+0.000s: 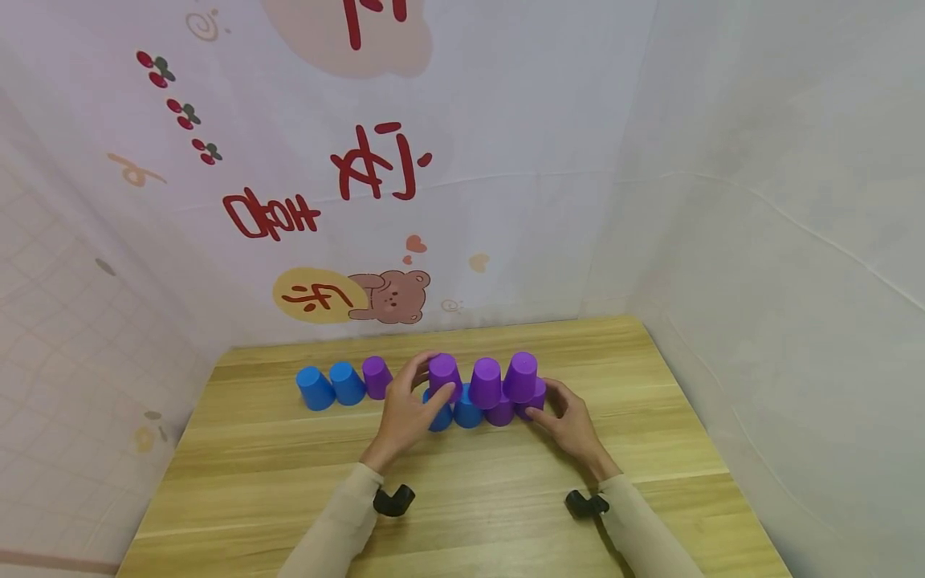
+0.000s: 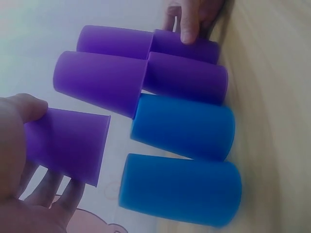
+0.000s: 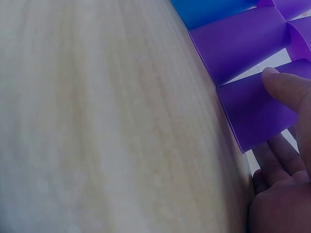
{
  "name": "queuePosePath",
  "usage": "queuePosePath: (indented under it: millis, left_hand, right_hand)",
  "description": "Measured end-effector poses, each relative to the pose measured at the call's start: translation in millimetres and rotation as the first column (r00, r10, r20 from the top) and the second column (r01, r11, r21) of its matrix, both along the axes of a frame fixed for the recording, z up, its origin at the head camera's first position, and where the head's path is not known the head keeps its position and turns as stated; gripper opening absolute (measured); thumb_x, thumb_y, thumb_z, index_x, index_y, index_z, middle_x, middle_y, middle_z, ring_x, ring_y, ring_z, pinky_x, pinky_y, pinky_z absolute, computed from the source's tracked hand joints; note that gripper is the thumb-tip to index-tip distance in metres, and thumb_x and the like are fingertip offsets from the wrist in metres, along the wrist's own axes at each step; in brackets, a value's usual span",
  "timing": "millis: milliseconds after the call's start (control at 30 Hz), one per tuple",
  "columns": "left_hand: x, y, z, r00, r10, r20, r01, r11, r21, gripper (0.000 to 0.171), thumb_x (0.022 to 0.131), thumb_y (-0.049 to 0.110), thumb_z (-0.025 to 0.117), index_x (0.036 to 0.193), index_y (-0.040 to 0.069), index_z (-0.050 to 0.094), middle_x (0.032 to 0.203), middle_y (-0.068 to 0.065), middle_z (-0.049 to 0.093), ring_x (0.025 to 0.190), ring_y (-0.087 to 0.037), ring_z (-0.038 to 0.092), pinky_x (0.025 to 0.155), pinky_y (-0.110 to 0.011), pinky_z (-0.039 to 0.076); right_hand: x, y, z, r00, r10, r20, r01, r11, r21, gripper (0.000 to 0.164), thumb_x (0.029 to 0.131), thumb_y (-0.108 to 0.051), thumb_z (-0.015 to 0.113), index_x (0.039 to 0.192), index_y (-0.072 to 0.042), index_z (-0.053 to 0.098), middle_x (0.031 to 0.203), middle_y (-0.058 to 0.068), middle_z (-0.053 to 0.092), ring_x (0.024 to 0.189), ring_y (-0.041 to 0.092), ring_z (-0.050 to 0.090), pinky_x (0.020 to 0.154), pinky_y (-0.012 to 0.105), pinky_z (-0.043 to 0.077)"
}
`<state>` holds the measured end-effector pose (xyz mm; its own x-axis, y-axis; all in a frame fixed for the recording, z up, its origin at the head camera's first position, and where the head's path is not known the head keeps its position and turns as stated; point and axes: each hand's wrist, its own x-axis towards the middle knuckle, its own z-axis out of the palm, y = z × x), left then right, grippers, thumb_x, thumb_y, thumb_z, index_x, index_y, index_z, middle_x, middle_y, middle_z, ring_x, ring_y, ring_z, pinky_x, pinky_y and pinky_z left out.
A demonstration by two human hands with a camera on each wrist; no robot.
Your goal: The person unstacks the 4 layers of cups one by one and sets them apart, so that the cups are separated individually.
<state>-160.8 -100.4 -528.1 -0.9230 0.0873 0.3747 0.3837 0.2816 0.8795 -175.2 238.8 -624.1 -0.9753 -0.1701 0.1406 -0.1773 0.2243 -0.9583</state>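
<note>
The left hand (image 1: 406, 413) grips a purple cup (image 1: 444, 373) atop the counter's (image 1: 462, 514) row, at 12 o'clock of a blue cup (image 2: 181, 188) whose gap only the left wrist view shows, while the right hand (image 1: 571, 421) pinches the end purple cup (image 3: 257, 109).

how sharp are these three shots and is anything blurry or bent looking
Head view: evenly lit, fairly sharp, wide-angle bend in the walls and table edges. Left wrist view: cups sharp, the nearest blue cup and left hand soft. Right wrist view: the table blurred, the right hand out of focus, the purple cup clearer.
</note>
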Motion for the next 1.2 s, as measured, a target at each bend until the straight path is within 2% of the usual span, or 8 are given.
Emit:
queuePosePath:
  millis: [167,300,400,500,600,733,967,1200]
  left_hand:
    - [2.7,-9,5.0,1.000,0.021,-0.008,-0.021,1.000,-0.007,0.057,0.100,0.013,0.087,0.152,0.010,0.063,0.144,-0.009,0.076,0.134,-0.030,0.075,0.119,-0.049,0.062]
    - [3.8,-19,9.1,0.997,0.068,-0.027,-0.068,0.997,-0.026,0.059,0.099,0.013,0.088,0.152,0.009,0.063,0.143,-0.010,0.077,0.134,-0.032,0.075,0.118,-0.053,0.063]
    - [4.2,-29,13.2,0.994,0.099,-0.045,-0.100,0.995,-0.024,0.060,0.098,0.011,0.088,0.153,0.008,0.063,0.143,-0.014,0.077,0.133,-0.036,0.076,0.116,-0.056,0.063]
    - [3.8,-39,17.4,0.991,0.125,-0.043,-0.125,0.992,-0.012,0.062,0.098,0.010,0.088,0.154,0.009,0.062,0.144,-0.016,0.077,0.133,-0.037,0.076,0.116,-0.057,0.063]
    - [2.8,-49,21.2,0.989,0.144,-0.031,-0.144,0.990,0.012,0.063,0.099,0.009,0.088,0.155,0.009,0.061,0.145,-0.016,0.076,0.135,-0.037,0.075,0.117,-0.035,0.063]
    - [1.8,-62,26.6,0.984,0.177,-0.028,-0.176,0.984,0.027,0.062,0.099,0.009,0.087,0.156,0.009,0.061,0.146,-0.016,0.075,0.134,-0.029,0.074,0.113,-0.010,0.054]
    - [0.3,-82,33.5,0.975,0.221,-0.033,-0.219,0.974,0.056,0.063,0.099,0.006,0.086,0.157,0.006,0.059,0.148,-0.015,0.074,0.130,0.003,0.068,0.114,-0.008,0.053]
    - [1.5,-102,42.7,0.966,0.256,-0.028,-0.253,0.965,0.069,0.060,0.102,0.006,0.082,0.157,0.009,0.060,0.147,-0.012,0.072,0.130,0.004,0.065,0.115,-0.006,0.051]
  right_hand:
    - [1.2,0,-0.4,1.000,0.005,0.001,-0.005,1.000,-0.016,0.062,0.096,-0.006,0.089,0.152,-0.004,0.063,0.158,0.024,0.066,0.141,-0.009,0.058,0.122,0.007,0.043]
    - [2.2,0,-0.7,1.000,0.003,-0.002,-0.003,1.000,-0.007,0.062,0.096,-0.006,0.089,0.152,-0.005,0.063,0.157,0.023,0.067,0.141,-0.007,0.059,0.122,0.007,0.044]
    - [2.3,0,-0.9,1.000,0.000,-0.005,0.000,1.000,0.003,0.061,0.096,-0.007,0.089,0.152,-0.006,0.063,0.156,0.022,0.068,0.144,0.003,0.062,0.122,0.008,0.045]
    - [2.1,0,-0.7,1.000,-0.002,-0.002,0.002,1.000,0.006,0.062,0.096,-0.008,0.089,0.152,-0.006,0.063,0.156,0.021,0.068,0.150,0.023,0.062,0.122,0.008,0.044]
    - [2.3,-1,-1.2,1.000,-0.002,0.000,0.002,1.000,0.010,0.062,0.096,-0.008,0.089,0.152,-0.007,0.063,0.157,0.020,0.068,0.153,0.033,0.060,0.122,0.008,0.044]
    - [3.3,-1,-1.5,1.000,-0.006,0.004,0.006,1.000,0.017,0.062,0.097,-0.009,0.089,0.153,-0.007,0.063,0.157,0.019,0.067,0.154,0.036,0.058,0.123,0.008,0.043]
    - [2.0,0,-1.6,1.000,-0.005,0.017,0.005,1.000,0.012,0.063,0.097,-0.008,0.089,0.154,-0.006,0.062,0.159,0.021,0.066,0.157,0.042,0.055,0.123,0.007,0.042]
    - [1.2,0,-1.0,1.000,-0.006,0.017,0.006,1.000,0.019,0.063,0.097,-0.009,0.089,0.154,-0.007,0.062,0.159,0.020,0.067,0.156,0.041,0.056,0.123,0.008,0.042]
